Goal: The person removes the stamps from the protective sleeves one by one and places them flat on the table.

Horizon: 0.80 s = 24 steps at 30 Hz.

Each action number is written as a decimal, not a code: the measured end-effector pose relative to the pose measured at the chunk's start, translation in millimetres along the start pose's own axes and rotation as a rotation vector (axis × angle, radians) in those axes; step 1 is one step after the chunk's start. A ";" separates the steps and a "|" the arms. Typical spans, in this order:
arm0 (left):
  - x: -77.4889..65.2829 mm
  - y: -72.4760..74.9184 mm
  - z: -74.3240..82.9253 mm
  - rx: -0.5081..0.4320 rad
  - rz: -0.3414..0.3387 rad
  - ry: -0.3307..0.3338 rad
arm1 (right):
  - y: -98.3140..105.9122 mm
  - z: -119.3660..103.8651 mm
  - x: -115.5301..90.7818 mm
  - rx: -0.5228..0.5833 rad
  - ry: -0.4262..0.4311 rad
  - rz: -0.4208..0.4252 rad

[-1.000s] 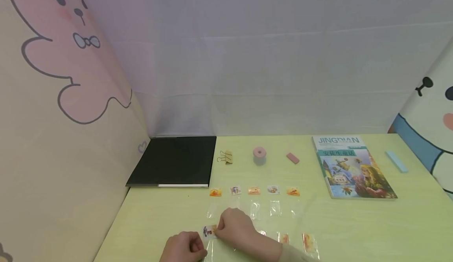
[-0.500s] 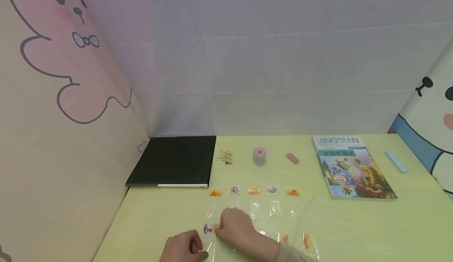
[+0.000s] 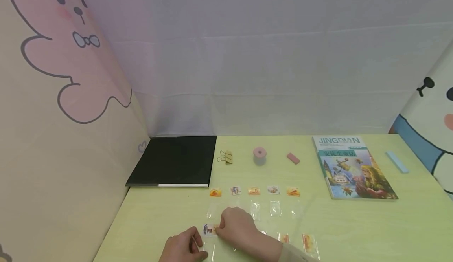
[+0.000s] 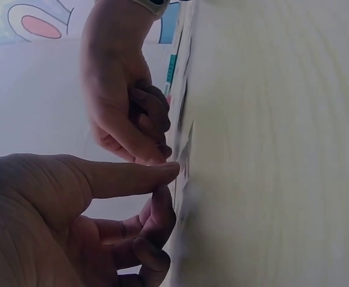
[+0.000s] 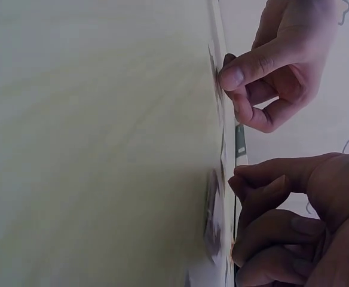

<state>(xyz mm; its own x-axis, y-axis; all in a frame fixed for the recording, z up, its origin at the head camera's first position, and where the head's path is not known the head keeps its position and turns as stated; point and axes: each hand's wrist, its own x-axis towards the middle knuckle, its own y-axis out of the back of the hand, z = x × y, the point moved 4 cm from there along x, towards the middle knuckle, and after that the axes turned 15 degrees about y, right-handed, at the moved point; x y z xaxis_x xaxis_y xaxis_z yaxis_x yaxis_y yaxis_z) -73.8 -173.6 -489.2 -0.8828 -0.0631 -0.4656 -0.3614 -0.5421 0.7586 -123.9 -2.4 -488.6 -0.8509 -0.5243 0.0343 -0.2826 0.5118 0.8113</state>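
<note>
My right hand (image 3: 235, 226) reaches across the table and pinches the right end of a small picture stamp (image 3: 207, 229) between thumb and forefinger. Just below that stamp lies a small clear plastic sleeve (image 3: 209, 250). My left hand (image 3: 182, 246) holds the sleeve's left edge with its thumb and a finger. In the left wrist view, my left thumb (image 4: 156, 173) and forefinger meet low beside the tabletop, with the right hand (image 4: 124, 107) just beyond. The right wrist view shows both hands with curled fingers close over the table.
Several stamps (image 3: 254, 191) form a row, with clear sleeves (image 3: 275, 208) below. Filled sleeves (image 3: 309, 243) lie to the right of my forearm. Farther back are a black folder (image 3: 173, 162), binder clip (image 3: 226, 157), pink-topped spool (image 3: 260, 156), pink eraser (image 3: 293, 158), book (image 3: 354, 171) and light-blue bar (image 3: 397, 162).
The clear sleeve by my left hand has shifted and turned slightly. My left forefinger has moved up a little. The right hand stays on the stamp, almost still.
</note>
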 end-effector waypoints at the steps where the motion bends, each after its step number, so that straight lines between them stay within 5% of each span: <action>1: 0.3 0.1 0.7 0.003 0.004 -0.008 | 0.9 1.8 -0.7 0.001 -0.003 0.002; 8: 4.3 0.5 16.4 0.044 0.080 -0.079 | 16.5 15.4 -10.7 0.077 -0.002 0.009; 16: 4.9 -5.8 60.7 0.136 0.201 -0.206 | 34.3 36.6 -33.4 0.100 -0.015 0.028; 24: 14.7 -27.2 76.6 0.282 0.242 -0.259 | 32.2 39.7 -52.1 0.143 0.025 -0.047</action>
<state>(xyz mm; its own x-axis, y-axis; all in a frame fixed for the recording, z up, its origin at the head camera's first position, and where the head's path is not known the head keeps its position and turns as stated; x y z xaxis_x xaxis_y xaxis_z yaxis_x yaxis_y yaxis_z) -99.9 -95.6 -481.8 -0.9849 0.0717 -0.1574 -0.1715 -0.2863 0.9427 -106.2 68.4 -487.4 -0.8244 -0.5658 0.0140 -0.3836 0.5768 0.7213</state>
